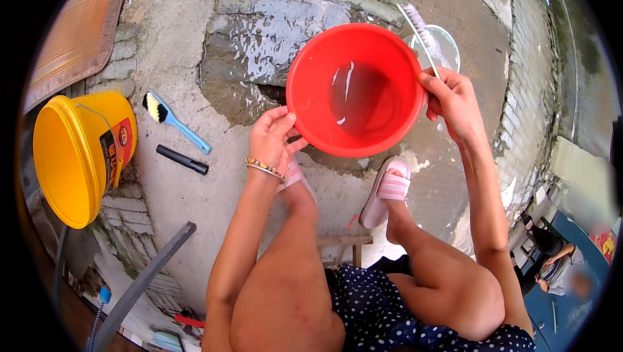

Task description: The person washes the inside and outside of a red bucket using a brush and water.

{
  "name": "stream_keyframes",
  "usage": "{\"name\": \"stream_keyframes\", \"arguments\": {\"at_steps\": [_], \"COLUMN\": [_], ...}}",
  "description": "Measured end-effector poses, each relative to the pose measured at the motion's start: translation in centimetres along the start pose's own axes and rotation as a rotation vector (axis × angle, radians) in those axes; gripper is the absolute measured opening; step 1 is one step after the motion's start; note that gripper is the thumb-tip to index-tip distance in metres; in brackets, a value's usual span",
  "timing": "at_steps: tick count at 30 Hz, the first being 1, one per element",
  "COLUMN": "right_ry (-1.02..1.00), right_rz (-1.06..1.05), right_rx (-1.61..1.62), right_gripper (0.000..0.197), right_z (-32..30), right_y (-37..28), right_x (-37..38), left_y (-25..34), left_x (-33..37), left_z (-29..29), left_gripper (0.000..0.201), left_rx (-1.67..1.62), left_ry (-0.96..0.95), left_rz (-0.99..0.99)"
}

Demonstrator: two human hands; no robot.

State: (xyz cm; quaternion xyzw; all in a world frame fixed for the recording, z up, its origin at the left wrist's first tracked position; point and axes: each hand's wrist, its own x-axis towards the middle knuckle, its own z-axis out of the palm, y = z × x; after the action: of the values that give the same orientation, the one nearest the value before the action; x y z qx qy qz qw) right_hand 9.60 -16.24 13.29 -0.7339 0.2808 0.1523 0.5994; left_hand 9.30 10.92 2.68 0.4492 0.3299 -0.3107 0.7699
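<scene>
Both my hands hold a round red plastic basin (311, 86) over the wet ground, its inside facing up toward me. My left hand (271, 143), with bracelets at the wrist, pinches the lower left rim between thumb and fingers. At the right rim, my right hand (454, 102) grips the basin and also a white-handled brush (422, 37) with pale bristles, which points up and away. Behind that brush stands a translucent bucket (449, 43), partly hidden by the basin and brush. Inside the basin show a few bright streaks and a dark shaded patch.
At the left lies a yellow bucket (68, 157). Near it are a blue-handled scrub brush (174, 121) and a black cylinder (182, 160). A grey bar (143, 287) slants at lower left. Suds wet the paving (272, 34). Another person (559, 267) sits at far right.
</scene>
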Motion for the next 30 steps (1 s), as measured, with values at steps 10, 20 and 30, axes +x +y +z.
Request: {"name": "stream_keyframes", "arguments": {"at_steps": [10, 20, 30], "right_ry": [0.129, 0.060, 0.308], "right_rz": [0.048, 0.023, -0.080], "right_rx": [0.232, 0.405, 0.164], "right_gripper": [0.017, 0.019, 0.019], "right_z": [-3.3, -2.2, -3.5], "right_y": [8.8, 13.1, 10.4], "right_x": [-2.9, -3.6, -6.9], "left_y": [4.1, 3.0, -0.1], "left_x": [-0.1, 2.1, 2.1], "left_z": [6.5, 5.3, 5.6], "left_gripper": [0.018, 0.018, 0.025], "left_rx": [0.387, 0.596, 0.460], "left_ry": [-0.252, -0.150, 0.046], "left_rz": [0.391, 0.471, 0.583]}}
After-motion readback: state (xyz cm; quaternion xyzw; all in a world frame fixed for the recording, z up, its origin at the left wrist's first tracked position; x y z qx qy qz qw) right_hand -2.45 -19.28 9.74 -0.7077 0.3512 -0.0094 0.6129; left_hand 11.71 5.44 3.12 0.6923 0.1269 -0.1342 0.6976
